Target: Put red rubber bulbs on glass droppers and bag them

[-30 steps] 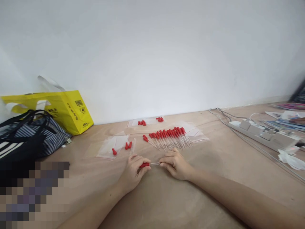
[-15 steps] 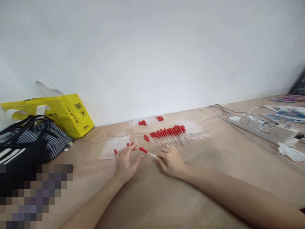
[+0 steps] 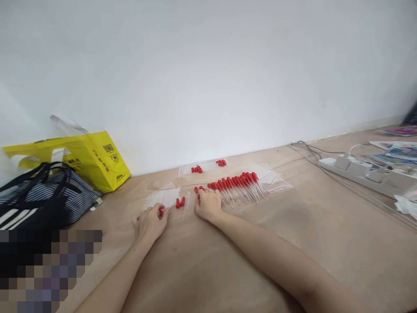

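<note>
My left hand [image 3: 151,222] is closed on a red rubber bulb [image 3: 160,212] at the near edge of a clear plastic bag [image 3: 166,196]. Two more red bulbs [image 3: 180,202] lie to its right, beside thin clear tubes [image 3: 186,206]. My right hand [image 3: 208,203] rests with bent fingers at the left end of a row of red-topped droppers [image 3: 239,184]. Its fingertips are at a dropper's red top; whether they grip it is hidden. Another red top [image 3: 196,190] shows just left of these fingers.
Loose red bulbs [image 3: 196,169] lie on plastic near the wall. At the left stand a yellow bag [image 3: 97,161] and a striped bag [image 3: 78,195]. A white power strip [image 3: 361,174] with cables, and papers [image 3: 404,151], are at the right.
My left hand has moved left and closed around a red bulb. My right hand has moved left and up to the row; the dropper it held before no longer shows between the hands.
</note>
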Demonstrator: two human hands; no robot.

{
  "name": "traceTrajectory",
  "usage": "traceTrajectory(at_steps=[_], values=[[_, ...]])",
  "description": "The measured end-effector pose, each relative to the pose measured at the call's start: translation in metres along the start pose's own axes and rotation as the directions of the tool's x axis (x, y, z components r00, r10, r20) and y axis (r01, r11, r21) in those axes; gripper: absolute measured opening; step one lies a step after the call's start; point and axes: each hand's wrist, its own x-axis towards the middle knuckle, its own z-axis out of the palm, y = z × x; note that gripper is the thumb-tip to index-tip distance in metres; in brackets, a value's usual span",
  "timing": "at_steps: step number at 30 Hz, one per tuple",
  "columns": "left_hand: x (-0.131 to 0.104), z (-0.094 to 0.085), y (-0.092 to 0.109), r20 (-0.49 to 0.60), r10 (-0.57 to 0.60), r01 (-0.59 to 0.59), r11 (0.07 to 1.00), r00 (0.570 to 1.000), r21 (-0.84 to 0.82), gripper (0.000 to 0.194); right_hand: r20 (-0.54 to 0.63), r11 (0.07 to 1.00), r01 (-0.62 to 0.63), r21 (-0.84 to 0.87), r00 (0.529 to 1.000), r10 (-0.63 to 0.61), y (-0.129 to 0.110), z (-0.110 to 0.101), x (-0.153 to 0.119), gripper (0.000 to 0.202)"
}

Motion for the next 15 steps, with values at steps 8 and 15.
traceTrajectory(at_steps=[8, 15], values=[[0.002, -0.001, 0.001, 0.032, -0.012, 0.012, 1.0, 0.999, -0.002, 0.024, -0.057, 1.0, 0.004, -0.012, 0.998, -0.005, -0.001, -0.003, 0.001, 0.021], [0.001, -0.001, 0.002, -0.095, -0.135, 0.124, 0.986, 0.986, -0.114, 0.035, 0.095, 0.99, -0.137, -0.021, 0.986, 0.138, -0.032, 0.0, 0.016, 0.03]])
